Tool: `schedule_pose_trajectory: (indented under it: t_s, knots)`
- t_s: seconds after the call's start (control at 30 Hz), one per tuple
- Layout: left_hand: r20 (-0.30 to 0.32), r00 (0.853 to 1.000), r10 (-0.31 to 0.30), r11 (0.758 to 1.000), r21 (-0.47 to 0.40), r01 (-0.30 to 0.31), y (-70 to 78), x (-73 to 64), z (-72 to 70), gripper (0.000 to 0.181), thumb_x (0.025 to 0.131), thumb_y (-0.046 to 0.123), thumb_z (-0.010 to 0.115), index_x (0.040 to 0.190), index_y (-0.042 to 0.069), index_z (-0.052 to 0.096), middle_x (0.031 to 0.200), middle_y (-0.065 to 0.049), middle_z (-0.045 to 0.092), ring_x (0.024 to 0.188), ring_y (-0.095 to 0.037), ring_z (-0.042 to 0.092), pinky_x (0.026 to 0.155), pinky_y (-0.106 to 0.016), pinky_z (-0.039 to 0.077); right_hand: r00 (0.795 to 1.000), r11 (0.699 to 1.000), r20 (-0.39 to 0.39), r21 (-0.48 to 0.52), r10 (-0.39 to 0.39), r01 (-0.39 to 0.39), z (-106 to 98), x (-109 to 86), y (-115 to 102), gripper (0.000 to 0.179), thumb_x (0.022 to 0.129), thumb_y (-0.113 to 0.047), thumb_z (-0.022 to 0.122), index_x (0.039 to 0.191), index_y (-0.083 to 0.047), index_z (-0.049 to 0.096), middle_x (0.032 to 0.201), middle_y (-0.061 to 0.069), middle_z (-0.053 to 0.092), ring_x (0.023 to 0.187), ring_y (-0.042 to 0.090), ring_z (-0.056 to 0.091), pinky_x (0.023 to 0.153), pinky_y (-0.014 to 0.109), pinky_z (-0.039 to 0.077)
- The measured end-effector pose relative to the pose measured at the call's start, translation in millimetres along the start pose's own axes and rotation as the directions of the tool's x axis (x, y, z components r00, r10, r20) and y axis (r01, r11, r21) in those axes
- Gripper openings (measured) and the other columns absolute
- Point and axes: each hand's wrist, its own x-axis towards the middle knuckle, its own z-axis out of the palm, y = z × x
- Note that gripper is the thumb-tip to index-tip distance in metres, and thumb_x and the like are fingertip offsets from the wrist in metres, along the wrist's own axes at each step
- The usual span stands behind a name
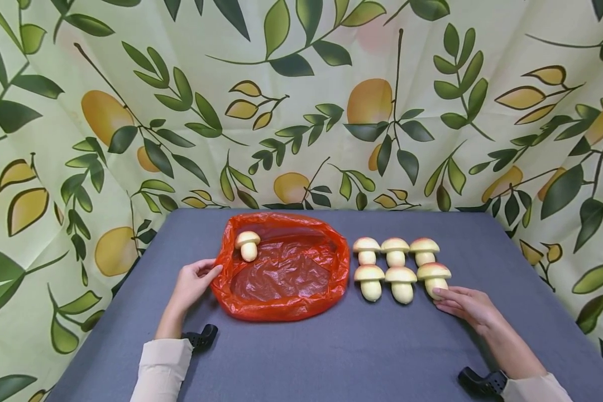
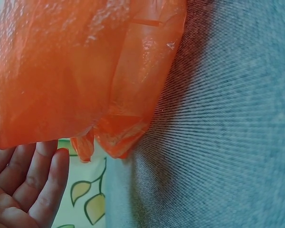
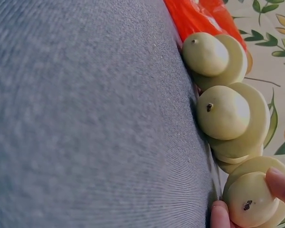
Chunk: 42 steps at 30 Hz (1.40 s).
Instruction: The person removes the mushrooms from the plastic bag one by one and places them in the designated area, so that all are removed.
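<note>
A red plastic bag (image 1: 281,312) lies with its mouth wide and its rim rolled back. One artificial mushroom (image 1: 249,249) with a pale cap stands inside at the left. My left hand (image 1: 193,282) pinches the bag's left rim; the left wrist view shows its fingers at the orange-looking plastic (image 2: 61,85). Right of the bag, several more mushrooms (image 1: 402,283) are lined up in two rows. My right hand (image 1: 469,307) pinches the stem of the front-row, rightmost mushroom (image 1: 434,273), with thumb and finger on opposite sides in the right wrist view (image 3: 251,199).
Blue-grey cloth (image 1: 382,357) covers the table. A curtain (image 1: 301,111) printed with leaves and fruit hangs along the back and sides. Black wrist cameras (image 1: 201,338) sit on both wrists, just past the pale sleeves (image 1: 163,363).
</note>
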Motion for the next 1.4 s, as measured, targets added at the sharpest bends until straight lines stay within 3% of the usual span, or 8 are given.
schedule_pose_trajectory:
  t_s: [0.4,0.67,0.87,1.0,1.1,1.23,1.4]
  knots:
    - [0.012,1.0,-0.006,1.0,-0.001,0.006,-1.1,-1.0,-0.6,0.037,0.092,0.018,0.065,0.117,-0.009,0.064,0.105,-0.027,0.07,0.073,0.009,0.056,0.068,-0.01,0.048,1.0,0.996,-0.016,-0.091,0.022,-0.023,-0.1,0.1,-1.7,0.05,0.089,-0.026,0.069,0.12,0.01,0.054,0.076,-0.01,0.07,0.072,0.001,0.068,0.075,0.021,0.058]
    - [0.016,1.0,0.001,1.0,-0.004,-0.001,-1.2,-1.1,-0.2,0.036,0.092,0.017,0.065,0.117,-0.009,0.064,0.104,-0.027,0.07,0.072,0.01,0.056,0.068,-0.011,0.048,0.999,0.984,-0.032,-0.178,0.007,-0.013,0.1,0.8,-1.3,0.074,0.089,-0.026,0.067,0.134,0.023,0.034,0.075,-0.011,0.067,0.069,0.0,0.066,0.071,0.021,0.058]
    - [0.015,1.0,0.012,1.0,-0.005,-0.012,-0.4,-1.0,0.0,0.035,0.092,0.017,0.064,0.116,-0.009,0.064,0.104,-0.027,0.07,0.072,0.01,0.056,0.068,-0.011,0.048,0.999,0.972,-0.038,-0.234,-0.029,0.019,-1.5,2.3,0.5,0.076,0.086,-0.031,0.071,0.129,0.023,0.04,0.077,-0.009,0.065,0.068,0.0,0.064,0.068,0.021,0.057]
    - [0.019,1.0,0.01,1.0,-0.006,-0.01,0.1,-1.0,0.2,0.036,0.092,0.017,0.065,0.116,-0.009,0.064,0.104,-0.027,0.07,0.072,0.009,0.056,0.067,-0.011,0.048,0.998,0.97,-0.007,-0.235,-0.061,0.058,-4.3,4.5,1.4,0.066,0.084,-0.033,0.074,0.118,0.018,0.052,0.074,-0.009,0.064,0.066,0.0,0.064,0.065,0.02,0.057]
    - [0.019,1.0,0.01,1.0,-0.009,-0.009,-0.1,-0.8,0.4,0.036,0.092,0.017,0.065,0.116,-0.009,0.064,0.104,-0.027,0.07,0.072,0.009,0.056,0.067,-0.011,0.048,0.998,0.97,-0.033,-0.239,-0.052,0.043,-1.9,3.6,0.0,0.057,0.083,-0.031,0.074,0.113,0.014,0.056,0.072,-0.009,0.064,0.064,0.001,0.064,0.064,0.02,0.057]
    - [0.017,1.0,0.012,1.0,-0.012,-0.011,-0.1,-0.7,0.4,0.035,0.092,0.016,0.064,0.116,-0.009,0.064,0.104,-0.027,0.069,0.073,0.01,0.056,0.068,-0.011,0.048,0.996,0.963,-0.08,-0.268,-0.035,0.012,2.0,0.0,-2.5,0.059,0.085,-0.029,0.072,0.118,0.016,0.052,0.071,-0.009,0.064,0.063,0.0,0.063,0.064,0.02,0.057]
    - [0.017,1.0,0.007,1.0,-0.003,-0.007,-0.4,-0.9,0.0,0.035,0.093,0.017,0.063,0.117,-0.009,0.064,0.105,-0.027,0.069,0.073,0.011,0.055,0.069,-0.01,0.048,0.996,0.96,-0.083,-0.28,-0.037,0.013,2.3,-1.5,-3.5,0.064,0.086,-0.029,0.072,0.122,0.019,0.048,0.073,-0.01,0.064,0.064,0.0,0.063,0.064,0.02,0.057]
